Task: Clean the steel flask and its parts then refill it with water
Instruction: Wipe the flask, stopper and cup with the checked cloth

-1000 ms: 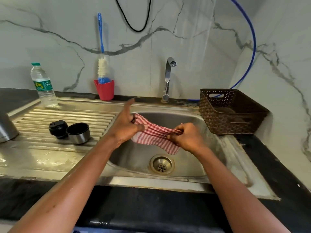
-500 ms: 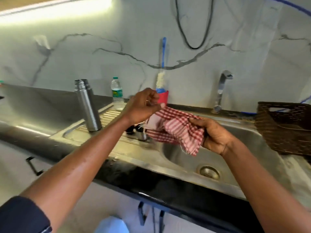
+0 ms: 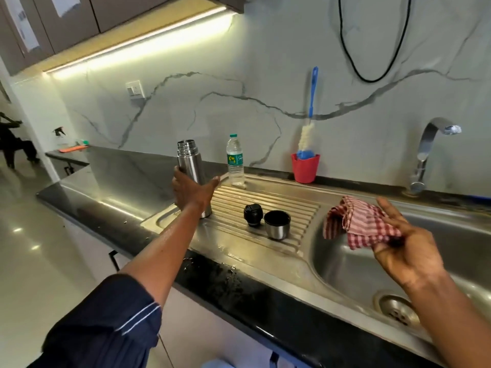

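The open steel flask (image 3: 189, 162) stands upright at the left end of the ribbed drainboard (image 3: 289, 208). My left hand (image 3: 192, 193) wraps round its lower body, fingers on the left side and thumb on the right. The black stopper (image 3: 253, 215) and the steel cup lid (image 3: 276, 224), mouth up, sit side by side on the drainboard. My right hand (image 3: 401, 248) holds a red checked cloth (image 3: 361, 224) over the left side of the sink basin (image 3: 345, 264).
A plastic water bottle (image 3: 235, 160) stands behind the flask. By the wall, a red cup (image 3: 305, 168) holds a blue-handled bottle brush (image 3: 308, 131). The tap (image 3: 430, 144) is at the far right and the drain (image 3: 396, 309) lies below my right forearm. The black counter edge (image 3: 239, 285) is wet.
My left hand let go of the cloth and reached left to the flask. My right hand keeps the cloth. The view swung left.
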